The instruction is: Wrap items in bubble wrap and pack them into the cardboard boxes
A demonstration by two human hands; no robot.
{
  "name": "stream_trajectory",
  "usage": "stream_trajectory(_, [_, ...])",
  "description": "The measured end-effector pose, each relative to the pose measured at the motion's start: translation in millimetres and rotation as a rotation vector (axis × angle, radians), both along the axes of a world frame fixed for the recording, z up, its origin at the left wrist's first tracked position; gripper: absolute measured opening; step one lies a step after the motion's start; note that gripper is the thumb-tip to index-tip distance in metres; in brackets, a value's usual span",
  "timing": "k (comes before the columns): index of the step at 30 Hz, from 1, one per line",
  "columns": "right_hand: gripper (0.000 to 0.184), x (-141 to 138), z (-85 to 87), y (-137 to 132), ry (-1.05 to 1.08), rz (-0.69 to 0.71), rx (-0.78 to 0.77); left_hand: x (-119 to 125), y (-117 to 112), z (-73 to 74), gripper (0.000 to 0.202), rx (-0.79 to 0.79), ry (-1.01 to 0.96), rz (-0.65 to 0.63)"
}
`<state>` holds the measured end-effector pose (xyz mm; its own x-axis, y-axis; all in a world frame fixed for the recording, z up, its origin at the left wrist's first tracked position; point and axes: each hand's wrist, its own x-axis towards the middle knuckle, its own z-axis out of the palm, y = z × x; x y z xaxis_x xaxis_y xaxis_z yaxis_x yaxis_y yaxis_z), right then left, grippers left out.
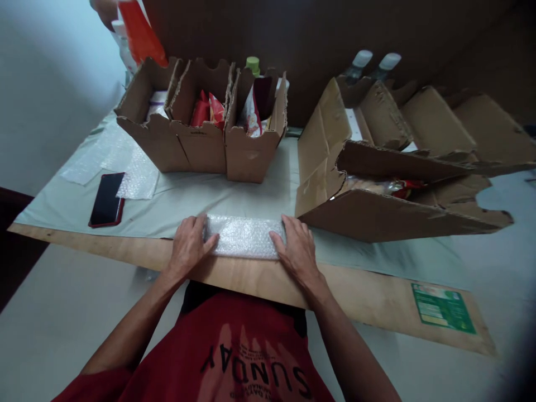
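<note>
A flat, oblong piece of bubble wrap lies at the table's front edge, close to my body. My left hand grips its left end, thumb on top and fingers over the far corner. At the right end my right hand holds it the same way. Whether anything is wrapped inside I cannot tell. Left of my left hand lies a dark phone with a red case, its corner beneath a loose bubble wrap sheet.
Cardboard bins with packets inside stand at the back left. A larger divided cardboard box fills the right side. Bottles with white caps rise behind it. A green label is on the wooden edge. An orange object stands far left.
</note>
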<state>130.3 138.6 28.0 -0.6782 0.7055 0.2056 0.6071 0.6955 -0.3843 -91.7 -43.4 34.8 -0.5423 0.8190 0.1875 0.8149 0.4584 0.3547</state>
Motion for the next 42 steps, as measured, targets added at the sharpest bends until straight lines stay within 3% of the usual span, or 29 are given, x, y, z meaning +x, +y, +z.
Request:
stream_trajectory(3, [0.022,-14,2.8,4,0.068,0.05,-0.104,-1,1,-1.3,0.015,-0.02,-0.101,-0.017])
stream_trajectory(6, [0.014,-5,13.5,-4,0.139,0.066,-0.186,-5,0,5.2,0.005,0.008,-0.143,-0.055])
stream_trajectory(10, [0.05,31,34.4,-37,0.24,0.046,-0.505,-13,11,32.3,0.009,0.035,-0.122,-0.12])
stream_trajectory(14, [0.071,46,36.8,-79,0.233,0.033,-0.677,-6,68,51.9,0.036,-0.012,0.025,-0.372])
stream_trajectory(16, [0.071,44,29.8,-94,0.2,-0.005,-0.661,4,101,49.0,0.048,-0.098,0.059,-0.478])
stream_trajectory(18, [0.065,41,23.1,-101,0.171,-0.007,-0.64,13,117,40.0,0.059,-0.115,0.061,-0.522])
stream_trajectory(19, [0.058,40,21.0,-102,0.165,0.011,-0.641,17,115,34.9,0.061,-0.074,0.05,-0.52])
stream_trajectory(21, [0.045,41,19.9,-101,0.17,0.045,-0.674,23,91,26.7,0.057,0.072,0.004,-0.508])
stream_trajectory(24, [0.037,45,22.2,-95,0.173,0.023,-0.811,33,21,23.9,0.049,0.244,-0.124,-0.556])
stream_trajectory(26, [0.041,47,23.7,-92,0.188,-0.013,-0.945,43,-24,25.2,0.058,0.213,-0.217,-0.641])
stream_trajectory(28, [0.045,47,24.3,-90,0.23,-0.044,-1.062,57,-50,23.8,0.063,0.161,-0.225,-0.693])
stream_trajectory(30, [0.048,46,24.5,-90,0.276,-0.071,-1.151,70,-56,17.6,0.062,0.135,-0.181,-0.713])
stream_trajectory(33, [0.055,44,25.0,-91,0.313,-0.095,-1.261,81,-44,5.2,0.046,0.163,-0.133,-0.722])
stream_trajectory(37, [0.062,57,26.0,-88,0.343,-0.04,-1.335,79,-26,-0.2,0.032,0.308,-0.247,-0.65])
stream_trajectory(39, [0.063,69,28.0,-83,0.345,-0.015,-1.268,76,-22,3.3,0.026,0.32,-0.358,-0.564])
stream_trajectory(42, [0.055,81,35.4,-76,0.336,-0.034,-0.87,73,-14,10.9,0.022,0.247,-0.449,-0.487])
